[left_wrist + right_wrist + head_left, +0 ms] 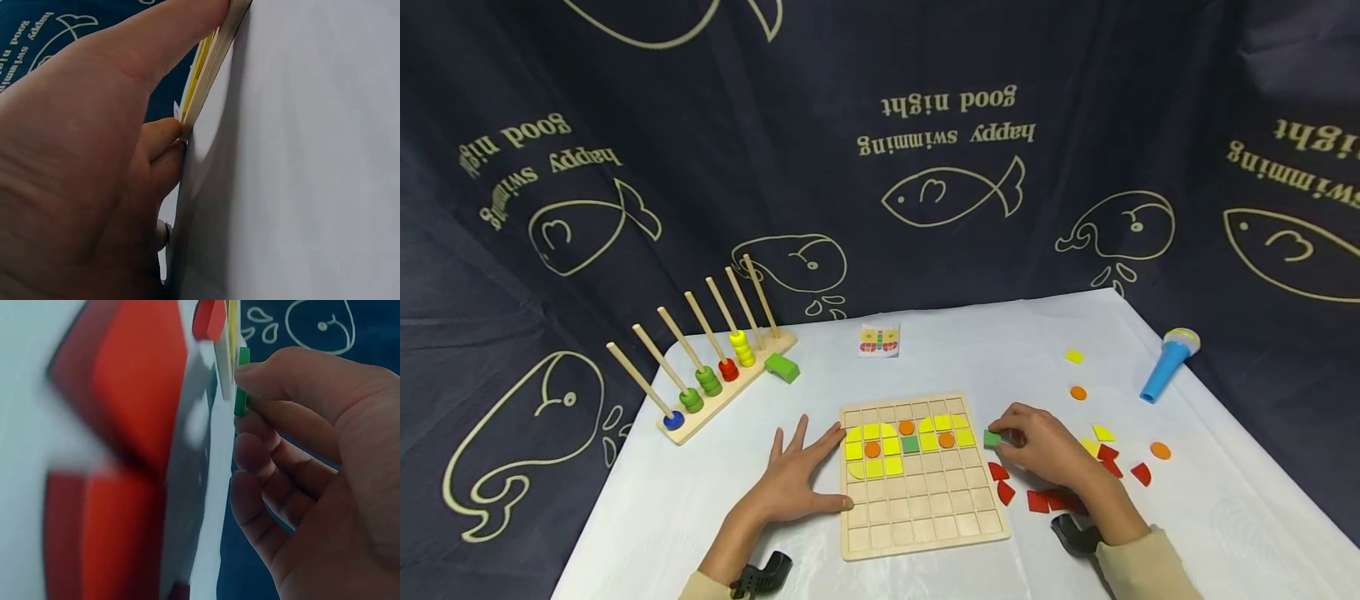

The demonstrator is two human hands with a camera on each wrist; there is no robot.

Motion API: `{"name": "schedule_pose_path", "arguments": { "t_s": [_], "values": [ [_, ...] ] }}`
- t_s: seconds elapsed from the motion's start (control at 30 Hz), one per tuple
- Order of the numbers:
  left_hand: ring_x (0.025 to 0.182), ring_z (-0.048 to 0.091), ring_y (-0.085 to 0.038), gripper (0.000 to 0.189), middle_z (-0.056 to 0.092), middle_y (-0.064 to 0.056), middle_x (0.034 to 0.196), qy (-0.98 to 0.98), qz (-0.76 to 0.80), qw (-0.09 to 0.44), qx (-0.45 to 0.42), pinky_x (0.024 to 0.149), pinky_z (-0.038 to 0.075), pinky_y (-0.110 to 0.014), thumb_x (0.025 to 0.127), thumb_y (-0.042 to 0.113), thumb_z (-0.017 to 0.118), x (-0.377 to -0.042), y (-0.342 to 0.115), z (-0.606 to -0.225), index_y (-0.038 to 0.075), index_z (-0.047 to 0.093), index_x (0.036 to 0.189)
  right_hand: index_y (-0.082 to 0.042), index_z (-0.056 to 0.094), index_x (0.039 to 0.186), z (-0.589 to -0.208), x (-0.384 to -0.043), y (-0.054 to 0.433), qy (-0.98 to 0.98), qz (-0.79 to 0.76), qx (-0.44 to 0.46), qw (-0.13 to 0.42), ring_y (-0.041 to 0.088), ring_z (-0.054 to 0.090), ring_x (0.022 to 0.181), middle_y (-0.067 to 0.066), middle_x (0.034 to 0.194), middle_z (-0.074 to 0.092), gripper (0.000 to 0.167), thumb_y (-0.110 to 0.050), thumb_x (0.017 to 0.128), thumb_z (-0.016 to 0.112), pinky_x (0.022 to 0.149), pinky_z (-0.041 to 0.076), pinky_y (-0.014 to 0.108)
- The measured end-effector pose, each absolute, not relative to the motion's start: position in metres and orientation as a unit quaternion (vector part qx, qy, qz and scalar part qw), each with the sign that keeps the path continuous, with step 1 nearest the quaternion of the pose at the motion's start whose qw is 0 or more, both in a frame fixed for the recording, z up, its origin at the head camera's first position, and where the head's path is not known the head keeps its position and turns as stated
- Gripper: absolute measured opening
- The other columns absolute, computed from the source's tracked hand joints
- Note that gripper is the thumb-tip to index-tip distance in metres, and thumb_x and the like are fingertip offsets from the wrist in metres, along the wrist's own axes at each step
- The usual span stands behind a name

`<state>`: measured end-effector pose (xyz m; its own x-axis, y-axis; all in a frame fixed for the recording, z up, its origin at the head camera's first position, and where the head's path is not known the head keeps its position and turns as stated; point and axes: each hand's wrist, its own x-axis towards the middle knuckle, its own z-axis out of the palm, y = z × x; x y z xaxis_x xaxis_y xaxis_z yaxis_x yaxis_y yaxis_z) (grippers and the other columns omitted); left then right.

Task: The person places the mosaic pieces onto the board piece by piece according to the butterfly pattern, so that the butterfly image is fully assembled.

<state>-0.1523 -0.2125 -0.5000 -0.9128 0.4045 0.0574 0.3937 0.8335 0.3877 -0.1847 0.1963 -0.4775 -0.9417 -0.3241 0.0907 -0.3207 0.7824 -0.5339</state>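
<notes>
A wooden grid board (925, 504) lies on the white table, its upper rows partly filled with yellow tiles, orange discs and one green square tile (910, 444). My left hand (793, 479) lies spread at the board's left edge, fingertips and thumb touching it; in the left wrist view the thumb (169, 37) presses the board's side. Just right of the board, my right hand (1037, 442) pinches a green square tile (242, 381) between thumb and fingers, apart from the board. Red tiles (1038, 501) lie below that hand.
A picture card (879, 341) lies behind the board. At the left stand a peg abacus with coloured beads (730, 390) and a green block (782, 367). Loose yellow tiles (1074, 356), orange discs (1161, 451) and a blue toy microphone (1167, 371) are at the right.
</notes>
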Motion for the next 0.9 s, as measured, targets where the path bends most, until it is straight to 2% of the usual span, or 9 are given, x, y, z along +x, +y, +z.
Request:
{"name": "schedule_pose_path", "arguments": {
  "t_s": [0.13,0.43,0.63,0.9],
  "values": [
    [0.144,0.002,-0.037,0.104,0.030,0.012,0.153,0.957,0.206,0.013,0.205,0.107,-0.008,-0.063,0.064,0.078,0.066,-0.152,-0.212,-0.500,0.027,0.036,0.150,-0.015,0.075,0.104,-0.476,-0.184,0.187,0.939,-0.283,-0.196,-0.006,0.009,0.050,0.076,-0.011,0.089,0.058,0.027,-0.015,0.077,0.076,0.064,0.045,0.025],
    [0.143,0.002,-0.039,0.098,0.031,0.008,0.154,0.951,0.210,0.014,0.225,0.107,-0.006,-0.065,0.070,0.072,0.067,-0.150,-0.214,-0.499,0.024,0.037,0.150,-0.016,0.075,0.103,-0.475,-0.183,0.167,0.931,-0.287,-0.225,-0.005,0.008,0.050,0.076,-0.012,0.090,0.058,0.026,-0.016,0.077,0.074,0.065,0.045,0.024],
    [0.144,0.003,-0.039,0.098,0.031,0.009,0.153,0.952,0.213,0.016,0.217,0.108,-0.006,-0.064,0.068,0.074,0.067,-0.150,-0.214,-0.499,0.025,0.040,0.149,-0.017,0.075,0.102,-0.474,-0.180,0.156,0.926,-0.280,-0.254,-0.010,0.008,0.052,0.078,-0.012,0.091,0.057,0.025,-0.016,0.077,0.073,0.068,0.046,0.024],
    [0.144,0.003,-0.038,0.099,0.032,0.011,0.153,0.952,0.219,0.016,0.212,0.108,-0.006,-0.063,0.065,0.074,0.069,-0.152,-0.213,-0.499,0.026,0.041,0.148,-0.018,0.076,0.104,-0.473,-0.180,0.139,0.920,-0.269,-0.286,-0.011,0.006,0.049,0.073,-0.012,0.089,0.056,0.026,-0.017,0.078,0.072,0.064,0.044,0.022]
  ]
}}
